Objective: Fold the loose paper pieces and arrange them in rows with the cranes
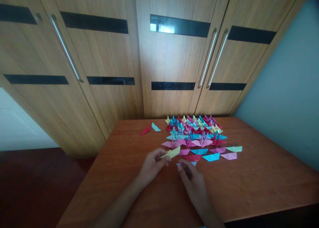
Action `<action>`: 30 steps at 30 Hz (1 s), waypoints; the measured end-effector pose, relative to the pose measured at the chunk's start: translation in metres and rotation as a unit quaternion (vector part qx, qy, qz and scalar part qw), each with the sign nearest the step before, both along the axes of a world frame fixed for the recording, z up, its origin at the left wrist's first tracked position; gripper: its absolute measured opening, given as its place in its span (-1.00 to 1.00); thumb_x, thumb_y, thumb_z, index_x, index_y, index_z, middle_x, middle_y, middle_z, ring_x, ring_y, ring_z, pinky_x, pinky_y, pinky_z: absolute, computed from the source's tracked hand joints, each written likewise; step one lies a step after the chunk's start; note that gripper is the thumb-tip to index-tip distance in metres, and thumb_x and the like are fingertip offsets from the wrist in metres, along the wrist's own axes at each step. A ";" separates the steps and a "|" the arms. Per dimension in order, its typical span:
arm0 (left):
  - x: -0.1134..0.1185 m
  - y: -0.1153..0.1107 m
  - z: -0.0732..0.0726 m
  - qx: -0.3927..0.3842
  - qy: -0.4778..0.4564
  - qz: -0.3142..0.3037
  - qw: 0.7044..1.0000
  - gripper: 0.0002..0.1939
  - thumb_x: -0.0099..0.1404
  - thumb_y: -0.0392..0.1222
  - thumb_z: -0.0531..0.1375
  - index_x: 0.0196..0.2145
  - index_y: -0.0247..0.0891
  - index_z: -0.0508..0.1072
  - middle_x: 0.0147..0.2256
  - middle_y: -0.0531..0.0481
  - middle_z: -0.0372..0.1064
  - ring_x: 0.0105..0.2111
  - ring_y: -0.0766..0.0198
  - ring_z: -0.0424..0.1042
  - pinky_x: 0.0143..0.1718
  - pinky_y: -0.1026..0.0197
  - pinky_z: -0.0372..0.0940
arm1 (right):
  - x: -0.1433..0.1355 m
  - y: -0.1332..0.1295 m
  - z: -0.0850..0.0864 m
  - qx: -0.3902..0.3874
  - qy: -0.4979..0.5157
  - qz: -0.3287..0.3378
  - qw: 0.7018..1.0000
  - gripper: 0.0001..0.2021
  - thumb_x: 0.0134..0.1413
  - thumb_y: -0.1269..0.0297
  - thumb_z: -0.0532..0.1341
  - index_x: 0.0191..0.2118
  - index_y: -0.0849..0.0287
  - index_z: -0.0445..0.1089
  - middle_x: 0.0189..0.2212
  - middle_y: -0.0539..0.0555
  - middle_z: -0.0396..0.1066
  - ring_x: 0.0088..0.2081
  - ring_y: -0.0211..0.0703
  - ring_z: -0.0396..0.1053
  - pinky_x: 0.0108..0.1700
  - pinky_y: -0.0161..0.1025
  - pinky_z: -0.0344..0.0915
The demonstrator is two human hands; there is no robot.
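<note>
My left hand pinches a yellow folded paper piece above the table. To its right, my right hand has its fingers curled together at a lavender folded paper piece, partly hidden by the fingers; whether it is gripped or only touched is unclear. Beyond the hands lie flat folded papers, among them a red one, a blue one and a pink one. Behind these stand rows of folded paper cranes in several colours.
A red folded paper and a pale blue one lie at the back left of the wooden table. Wooden cabinet doors with metal handles rise behind it. A blue-grey wall stands on the right.
</note>
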State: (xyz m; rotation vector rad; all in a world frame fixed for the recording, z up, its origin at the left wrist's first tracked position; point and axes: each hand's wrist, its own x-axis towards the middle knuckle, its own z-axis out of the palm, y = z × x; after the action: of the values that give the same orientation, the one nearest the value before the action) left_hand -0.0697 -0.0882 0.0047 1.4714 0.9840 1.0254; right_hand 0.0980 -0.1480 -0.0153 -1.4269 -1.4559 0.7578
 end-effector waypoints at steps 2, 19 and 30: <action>0.009 -0.009 -0.005 -0.022 -0.004 -0.030 0.999 -0.77 0.14 -0.05 0.22 -0.42 -0.30 0.39 -0.49 0.05 0.41 -0.53 0.37 0.35 -0.47 0.33 0.24 | 0.001 0.000 0.000 0.005 0.022 -0.018 1.000 -0.67 0.13 0.04 0.07 -0.15 0.15 0.37 -0.42 0.03 0.45 -0.45 -0.21 0.37 -0.42 -0.35 0.27; 0.009 -0.013 -0.009 -0.006 0.083 -0.084 0.993 -0.79 0.23 -0.09 0.12 -0.37 -0.30 0.41 -0.49 0.03 0.41 -0.53 0.36 0.34 -0.47 0.34 0.23 | 0.034 -0.007 -0.003 0.004 0.114 -0.124 0.986 -0.64 0.08 -0.03 0.12 -0.42 0.21 0.35 -0.58 -0.03 0.31 -0.53 -0.27 0.23 -0.48 -0.36 0.14; -0.005 0.002 -0.011 0.070 0.170 0.018 0.983 -0.82 0.23 -0.14 0.07 -0.43 -0.25 0.41 -0.52 0.07 0.42 -0.51 0.34 0.36 -0.44 0.33 0.20 | 0.119 -0.004 0.000 -0.199 -0.319 -0.208 0.903 -0.54 0.01 -0.19 0.02 -0.41 0.10 0.42 -0.46 0.17 0.45 -0.43 0.02 0.40 -0.41 -0.19 0.19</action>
State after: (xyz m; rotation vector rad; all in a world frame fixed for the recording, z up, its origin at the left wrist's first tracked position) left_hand -0.0744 -0.0865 -0.0065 1.7913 1.2020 0.8983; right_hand 0.2171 -0.1517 -0.0153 -2.3707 -1.4172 0.3251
